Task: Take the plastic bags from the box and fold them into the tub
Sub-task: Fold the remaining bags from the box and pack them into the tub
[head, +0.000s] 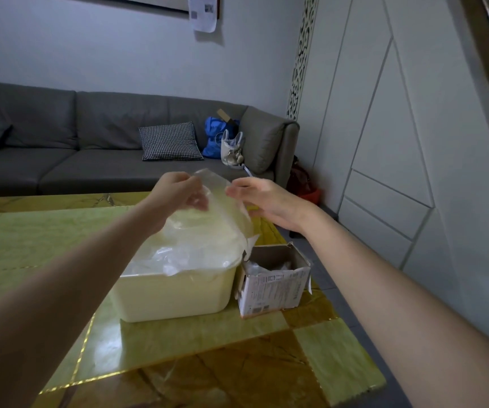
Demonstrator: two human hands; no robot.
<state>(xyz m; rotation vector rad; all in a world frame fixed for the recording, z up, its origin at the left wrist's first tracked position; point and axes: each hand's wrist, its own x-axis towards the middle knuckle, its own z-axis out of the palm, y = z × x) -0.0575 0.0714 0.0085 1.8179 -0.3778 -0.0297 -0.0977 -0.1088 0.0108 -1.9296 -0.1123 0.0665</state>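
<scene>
Head view, mid-frame: one clear bag (208, 219) is pinched by the left hand (183, 195) over the tub (175, 293); right hand (262, 201) relaxed, empty. More bags are seen in the box (275, 287), so plenty is probably left.

— What is the plastic bag (208, 219) made of?
— A thin, clear, glossy film is seen, creased and slightly milky. The tub (175, 295) is shown in smooth cream plastic with a soft sheen.
— And the box (272, 290)?
— Matt printed cardboard, torn at the rim, with more crumpled clear film held inside.
— The surface (208, 343)?
— It is covered by a glossy yellow-green and brown sheet, on which light is reflected. The sofa (60, 136) is upholstered in matt grey cloth.
</scene>
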